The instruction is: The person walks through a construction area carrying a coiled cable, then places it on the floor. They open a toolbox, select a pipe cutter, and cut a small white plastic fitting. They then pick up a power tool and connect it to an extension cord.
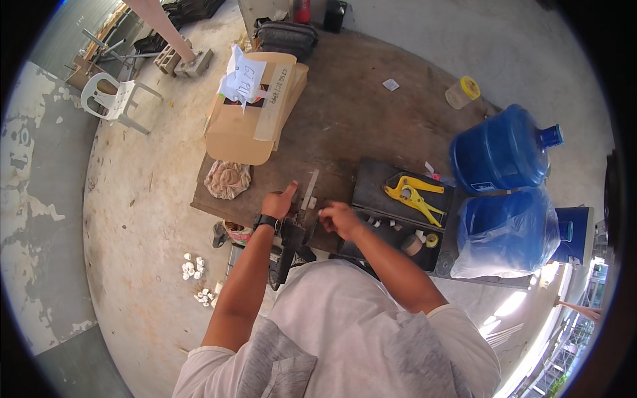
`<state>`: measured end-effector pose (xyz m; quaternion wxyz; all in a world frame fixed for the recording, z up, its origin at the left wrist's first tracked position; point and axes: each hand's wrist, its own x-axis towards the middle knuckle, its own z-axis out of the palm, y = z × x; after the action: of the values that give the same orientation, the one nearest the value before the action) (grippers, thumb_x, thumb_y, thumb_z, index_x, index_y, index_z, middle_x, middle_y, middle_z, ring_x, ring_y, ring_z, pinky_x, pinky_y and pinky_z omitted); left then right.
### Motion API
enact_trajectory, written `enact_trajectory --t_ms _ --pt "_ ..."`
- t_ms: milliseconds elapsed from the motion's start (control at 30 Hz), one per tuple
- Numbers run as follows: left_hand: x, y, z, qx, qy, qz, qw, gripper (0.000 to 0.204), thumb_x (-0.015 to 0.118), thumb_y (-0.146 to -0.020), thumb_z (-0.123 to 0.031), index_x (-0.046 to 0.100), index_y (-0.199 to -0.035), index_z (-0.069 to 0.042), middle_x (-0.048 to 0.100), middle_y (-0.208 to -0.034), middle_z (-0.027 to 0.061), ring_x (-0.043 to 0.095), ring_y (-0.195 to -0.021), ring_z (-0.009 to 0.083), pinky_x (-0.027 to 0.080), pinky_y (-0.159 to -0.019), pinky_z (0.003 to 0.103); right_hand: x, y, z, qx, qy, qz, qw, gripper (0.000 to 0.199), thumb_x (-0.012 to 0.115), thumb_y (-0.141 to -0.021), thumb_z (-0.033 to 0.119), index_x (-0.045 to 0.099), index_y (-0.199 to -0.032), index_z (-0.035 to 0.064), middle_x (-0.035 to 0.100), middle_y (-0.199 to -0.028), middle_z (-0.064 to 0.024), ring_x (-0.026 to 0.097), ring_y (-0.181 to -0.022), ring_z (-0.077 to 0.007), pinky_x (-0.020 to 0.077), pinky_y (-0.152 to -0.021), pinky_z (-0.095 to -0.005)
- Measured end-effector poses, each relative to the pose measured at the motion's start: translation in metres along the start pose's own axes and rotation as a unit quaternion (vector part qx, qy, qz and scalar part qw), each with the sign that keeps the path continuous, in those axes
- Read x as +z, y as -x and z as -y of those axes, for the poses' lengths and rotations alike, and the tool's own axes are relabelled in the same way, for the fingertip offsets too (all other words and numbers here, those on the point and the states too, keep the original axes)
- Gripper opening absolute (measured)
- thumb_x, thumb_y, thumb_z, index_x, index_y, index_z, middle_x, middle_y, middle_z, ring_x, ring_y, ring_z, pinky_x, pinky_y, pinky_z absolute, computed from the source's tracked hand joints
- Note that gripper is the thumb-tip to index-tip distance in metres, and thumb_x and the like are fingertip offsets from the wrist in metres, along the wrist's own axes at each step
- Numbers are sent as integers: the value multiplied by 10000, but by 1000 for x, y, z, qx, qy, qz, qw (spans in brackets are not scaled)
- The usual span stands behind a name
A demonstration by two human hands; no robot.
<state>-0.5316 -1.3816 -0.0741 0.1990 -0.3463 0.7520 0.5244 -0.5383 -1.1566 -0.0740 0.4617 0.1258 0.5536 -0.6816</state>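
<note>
Both hands are working at the near edge of a brown table [371, 113], seen from the head camera looking straight down. Left hand [279, 202], with a black watch [267, 222] on the wrist, is resting beside a grey pipe [310, 189], thumb sticking up, fingers curled; can't really tell whether it's gripping anything or just bracing against the table. Right hand [338, 217] is pinching its fingertips together just right of the pipe, near a small white fitting [312, 201] that's sitting against it. Whatever's between the fingertips is too small to make out.

The pipe's looking pale grey, thin and straight, lying on the table and pointing away from the person, with its near end going into a dark vise [295, 242] clamped at the table edge. The vise is black and chunky, hanging partly below the tabletop.

Just right of the hands, an open black toolbox [371, 189] is holding a yellow cutter [413, 196] and some small white bits. Further right, two blue water jugs [504, 149] are lying on their sides, one wrapped in plastic. A cardboard box [245, 126] and a crumpled rag [227, 179] are sitting on the table's left side. Small white fittings are lying scattered on the concrete floor [133, 199] to the left, and a white plastic chair [116, 96] is standing well apart.
</note>
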Motion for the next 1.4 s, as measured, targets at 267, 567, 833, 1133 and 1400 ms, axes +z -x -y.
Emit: enact_trajectory --t_ms 267,567,833,1133,1400 --pt "1 2 4 41 86 -25 995 722 633 -885 -624 681 -817 93 631 -653 134 653 -624 207 495 -597 369 -3 9 14 -112 -29 80 990 199 622 -978 194 676 -1111 56 663 -879 -4 639 -718 -104 551 -640 -285" --pt "8 2 12 109 42 -50 992 610 623 -942 -575 607 -790 15 574 -692 44 549 -619 114 469 -557 308 17 7 -13 42 -43 -98 993 278 625 -987 288 650 -1072 25 677 -972 -90 680 -778 -174 582 -680 -347" --pt "9 21 2 140 78 -44 986 610 602 -965 -565 602 -798 23 570 -705 43 546 -643 114 474 -579 315 13 -8 -23 -131 48 -115 984 140 644 -966 130 629 -1045 15 670 -912 -67 687 -748 -166 583 -630 -303" --pt "8 20 2 117 67 -17 991 630 595 -965 -572 650 -943 55 626 -780 60 620 -709 130 510 -617 311 14 -11 -27 -154 32 -78 984 133 601 -994 120 575 -1072 15 679 -925 -95 698 -735 -188 598 -640 -319" --pt "8 14 4 106 57 -11 993 670 567 -972 -574 672 -984 87 686 -843 146 634 -776 181 506 -712 351 29 -3 -26 -229 23 -85 969 273 648 -976 155 570 -1188 3 689 -947 -118 698 -748 -188 584 -665 -328"
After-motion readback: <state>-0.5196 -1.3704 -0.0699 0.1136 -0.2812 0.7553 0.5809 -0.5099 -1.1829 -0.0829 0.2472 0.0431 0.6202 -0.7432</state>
